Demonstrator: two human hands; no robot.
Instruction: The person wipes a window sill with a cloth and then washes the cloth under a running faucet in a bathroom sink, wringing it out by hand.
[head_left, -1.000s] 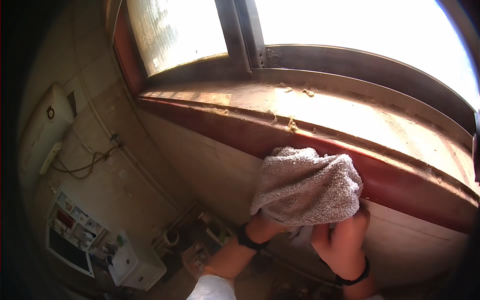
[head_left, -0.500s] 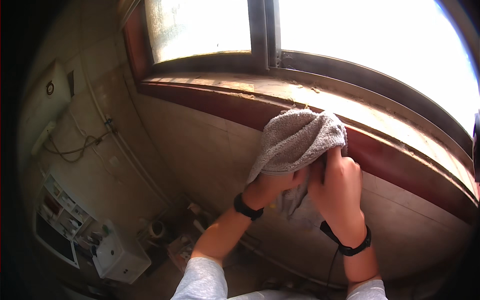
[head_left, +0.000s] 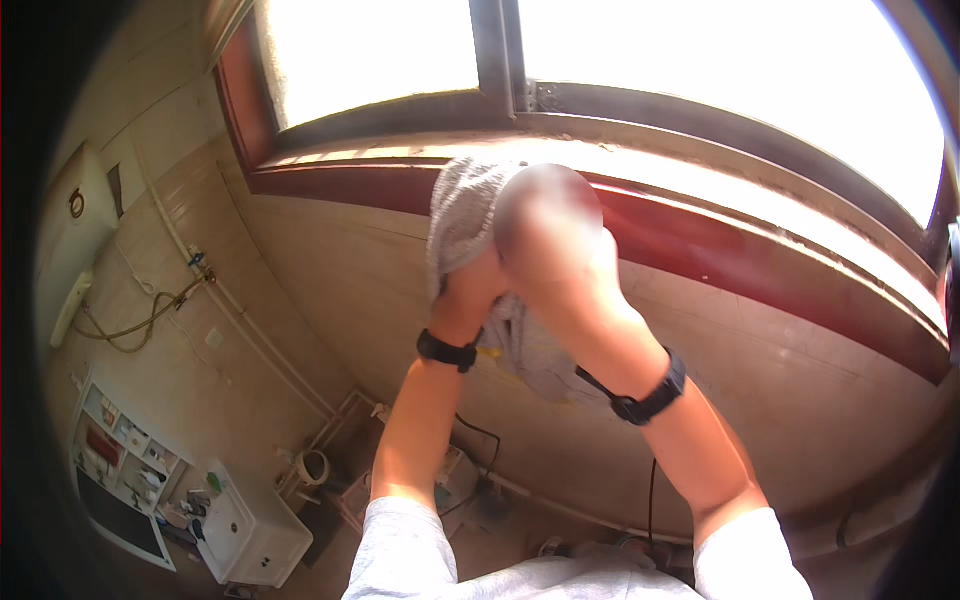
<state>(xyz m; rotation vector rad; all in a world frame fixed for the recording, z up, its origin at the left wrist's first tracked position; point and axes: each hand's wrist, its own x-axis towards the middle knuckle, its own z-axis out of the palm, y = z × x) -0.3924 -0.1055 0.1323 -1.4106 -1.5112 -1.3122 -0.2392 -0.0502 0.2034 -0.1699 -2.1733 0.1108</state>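
Observation:
A grey terry towel (head_left: 462, 205) is draped over my left hand (head_left: 472, 285), its upper end against the front edge of the window sill (head_left: 400, 150). The towel hides my left fingers, which are closed in its folds. A loose part of the towel hangs down between my forearms. My right hand (head_left: 565, 255) is up against the towel's right side, by the red sill edge. A blurred patch covers its fingers, so their grip does not show. Each wrist wears a black band.
The dark-framed window (head_left: 495, 60) glares bright above the sill. A red-brown board (head_left: 700, 230) runs along the sill's front. Low on the left are a white washbasin (head_left: 255, 530) and a shelved mirror cabinet (head_left: 120, 440). A water heater (head_left: 80, 220) and pipes (head_left: 195, 262) line the left wall.
Both hands and the towel have moved left along the sill and stretched farther forward. My right hand now covers more of the towel's right side. The view has shifted slightly.

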